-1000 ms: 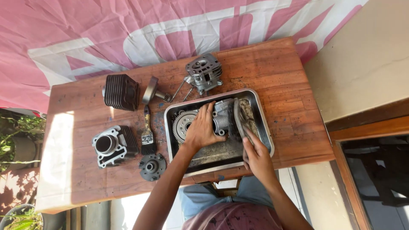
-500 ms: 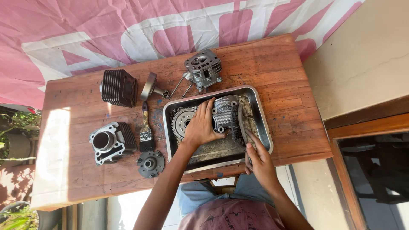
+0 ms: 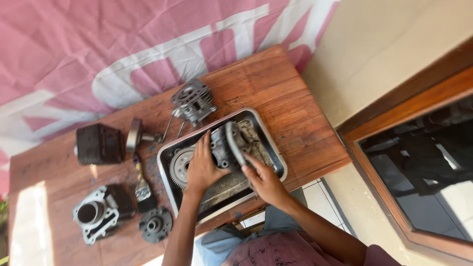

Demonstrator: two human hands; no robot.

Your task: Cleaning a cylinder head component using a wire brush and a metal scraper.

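In the metal tray [image 3: 276,148] | left hand [image 3: 204,170] still flat on engine part [image 3: 219,148] | right hand [image 3: 263,180] now lifts belt [image 3: 235,143], grip clamped

A reddish-brown wooden tabletop [image 3: 290,113] carries everything. Near its middle sits a metal tray [image 3: 270,143]. Just beyond the tray stands a finned grey cylinder head [image 3: 193,102], with a round metal disc [image 3: 133,135] and a dark finned cylinder block [image 3: 99,144] to the left. Nearer the front edge lie a paintbrush [image 3: 142,186], a grey cylinder [image 3: 97,213] and a small dark round hub [image 3: 155,224].
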